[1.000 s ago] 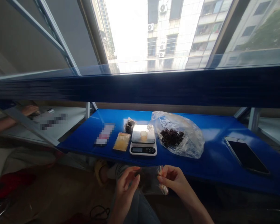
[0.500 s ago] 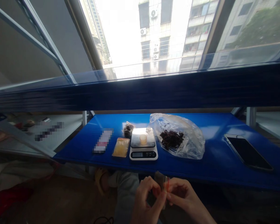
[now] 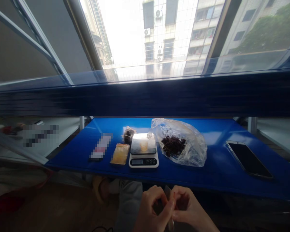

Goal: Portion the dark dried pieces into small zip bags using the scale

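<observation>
Pinching the bag (image 3: 168, 191) by its red strip (image 3: 174, 194) just in front of the desk (image 3: 195, 177), left hand (image 3: 155, 206) and right hand (image 3: 189, 207) sit close together; I'd want level thumbs, even pressure.

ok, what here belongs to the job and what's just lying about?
Likely in the job:
zip bag, in left hand and right hand
digital scale, small cup on it
large clear bag with dark shriveled pieces
less sure: yellow packet, small bag of dark bits

Likely just lying about:
smartphone, screen dark
pixelated, unidentifiable item beside yellow packet
</observation>
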The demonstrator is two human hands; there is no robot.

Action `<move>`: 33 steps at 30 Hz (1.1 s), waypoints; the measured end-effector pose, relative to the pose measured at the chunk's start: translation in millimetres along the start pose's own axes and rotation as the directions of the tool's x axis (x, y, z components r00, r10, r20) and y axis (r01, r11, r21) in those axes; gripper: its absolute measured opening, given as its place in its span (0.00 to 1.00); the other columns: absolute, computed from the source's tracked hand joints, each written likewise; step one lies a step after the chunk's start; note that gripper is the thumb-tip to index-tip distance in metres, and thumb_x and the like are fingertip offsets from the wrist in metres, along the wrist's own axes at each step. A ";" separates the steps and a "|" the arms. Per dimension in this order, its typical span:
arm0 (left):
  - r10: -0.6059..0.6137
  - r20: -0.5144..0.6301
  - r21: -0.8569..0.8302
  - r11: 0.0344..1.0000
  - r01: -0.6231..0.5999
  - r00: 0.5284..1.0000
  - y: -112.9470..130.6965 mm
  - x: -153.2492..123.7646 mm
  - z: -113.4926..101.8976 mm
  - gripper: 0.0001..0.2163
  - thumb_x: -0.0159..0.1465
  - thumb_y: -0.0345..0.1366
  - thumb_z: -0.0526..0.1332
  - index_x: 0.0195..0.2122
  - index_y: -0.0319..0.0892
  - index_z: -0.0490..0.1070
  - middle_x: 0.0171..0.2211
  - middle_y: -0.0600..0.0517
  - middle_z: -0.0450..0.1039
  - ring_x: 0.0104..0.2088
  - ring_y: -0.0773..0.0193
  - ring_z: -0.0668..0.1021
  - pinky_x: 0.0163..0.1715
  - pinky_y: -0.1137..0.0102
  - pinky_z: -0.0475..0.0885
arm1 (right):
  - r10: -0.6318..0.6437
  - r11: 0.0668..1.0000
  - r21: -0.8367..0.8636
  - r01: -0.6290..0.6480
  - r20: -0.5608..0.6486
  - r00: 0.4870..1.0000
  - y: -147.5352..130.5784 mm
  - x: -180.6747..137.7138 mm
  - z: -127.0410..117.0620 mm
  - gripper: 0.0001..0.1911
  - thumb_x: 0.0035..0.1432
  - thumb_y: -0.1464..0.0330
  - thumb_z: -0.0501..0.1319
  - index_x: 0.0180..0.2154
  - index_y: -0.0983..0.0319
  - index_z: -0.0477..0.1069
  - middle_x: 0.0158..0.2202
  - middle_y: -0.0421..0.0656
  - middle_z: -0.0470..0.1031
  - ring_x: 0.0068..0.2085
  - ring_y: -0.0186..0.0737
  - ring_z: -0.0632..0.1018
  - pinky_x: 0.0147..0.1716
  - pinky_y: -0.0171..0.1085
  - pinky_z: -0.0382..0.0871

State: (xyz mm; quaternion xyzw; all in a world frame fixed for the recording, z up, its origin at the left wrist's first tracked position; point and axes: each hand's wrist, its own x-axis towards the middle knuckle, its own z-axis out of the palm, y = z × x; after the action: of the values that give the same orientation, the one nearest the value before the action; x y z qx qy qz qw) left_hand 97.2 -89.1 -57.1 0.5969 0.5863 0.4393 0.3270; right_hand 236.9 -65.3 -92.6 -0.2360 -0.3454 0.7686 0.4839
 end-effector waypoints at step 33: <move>0.004 0.289 -0.077 0.997 0.019 0.957 33.8 22.5 -13.0 0.19 0.68 0.45 0.52 0.23 0.41 0.68 0.26 0.53 0.70 0.30 0.67 0.73 0.34 0.75 0.67 | -0.081 0.908 -0.417 0.050 -0.058 0.995 -33.4 -7.6 23.0 0.19 0.46 0.56 0.70 0.27 0.61 0.65 0.25 0.37 0.64 0.27 0.32 0.65 0.27 0.31 0.63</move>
State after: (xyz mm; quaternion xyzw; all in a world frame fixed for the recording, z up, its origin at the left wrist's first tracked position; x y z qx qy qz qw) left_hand 97.7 -71.8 -18.1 0.6390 0.5168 0.3691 0.4340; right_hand 243.5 -69.4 -52.0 -0.3497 -0.4903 0.6520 0.4606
